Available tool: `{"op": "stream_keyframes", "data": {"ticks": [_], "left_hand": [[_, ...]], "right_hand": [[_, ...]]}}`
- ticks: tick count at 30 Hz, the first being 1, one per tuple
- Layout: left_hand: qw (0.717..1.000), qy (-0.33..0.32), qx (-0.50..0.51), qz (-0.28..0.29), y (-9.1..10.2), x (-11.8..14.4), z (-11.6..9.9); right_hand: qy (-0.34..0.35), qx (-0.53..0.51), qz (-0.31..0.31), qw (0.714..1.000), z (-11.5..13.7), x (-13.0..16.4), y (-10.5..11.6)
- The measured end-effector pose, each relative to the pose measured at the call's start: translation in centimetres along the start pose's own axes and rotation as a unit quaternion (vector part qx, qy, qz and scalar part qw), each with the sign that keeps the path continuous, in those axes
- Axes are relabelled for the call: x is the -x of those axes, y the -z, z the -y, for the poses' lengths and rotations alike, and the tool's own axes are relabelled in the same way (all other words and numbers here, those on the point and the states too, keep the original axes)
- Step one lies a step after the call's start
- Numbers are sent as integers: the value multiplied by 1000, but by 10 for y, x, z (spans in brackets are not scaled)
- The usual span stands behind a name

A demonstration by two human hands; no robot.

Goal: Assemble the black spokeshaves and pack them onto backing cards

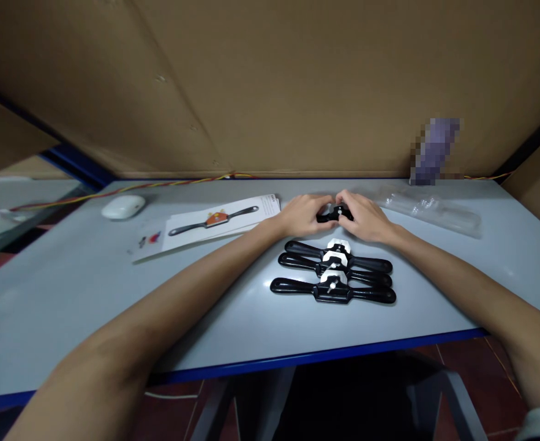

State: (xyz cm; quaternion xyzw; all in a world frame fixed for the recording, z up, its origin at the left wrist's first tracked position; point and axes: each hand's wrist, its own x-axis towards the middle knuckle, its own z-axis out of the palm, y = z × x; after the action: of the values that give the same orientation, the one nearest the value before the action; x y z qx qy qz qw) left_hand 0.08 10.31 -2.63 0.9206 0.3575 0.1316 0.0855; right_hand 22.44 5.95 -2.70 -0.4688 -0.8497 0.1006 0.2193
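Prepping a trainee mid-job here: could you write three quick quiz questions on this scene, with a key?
1. Besides the black item held by the left grip and right grip, how many black-handled tools lie on the table?
2. True or false: the white case lies left of the printed cards.
3. Which lies right of the right grip: A printed cards, B clear plastic packaging, C white case?

Key: 1. Three; 2. True; 3. B

No text is legible. On the cards (219, 229), small dark print (268, 203) stands at the right end and a red-and-blue mark (154, 237) at the left end; both are too blurred to read.
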Motion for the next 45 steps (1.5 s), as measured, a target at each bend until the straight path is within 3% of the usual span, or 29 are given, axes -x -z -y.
{"op": "stream_keyframes", "data": {"ticks": [13,24,36,45], "left_hand": [[1000,-10,21,-9,-2,1,3],[1000,-22,10,-4,0,0,4],[1000,-14,-1,0,-1,0,5],[1000,-4,1,7,0,1,3]], "right_hand": [[63,-4,6,998,-3,2,-1],[32,10,37,999,0,4,3],[23,-47,-42,998,-6,0,-3],[18,-55,-51,997,-6,0,-3]]}}
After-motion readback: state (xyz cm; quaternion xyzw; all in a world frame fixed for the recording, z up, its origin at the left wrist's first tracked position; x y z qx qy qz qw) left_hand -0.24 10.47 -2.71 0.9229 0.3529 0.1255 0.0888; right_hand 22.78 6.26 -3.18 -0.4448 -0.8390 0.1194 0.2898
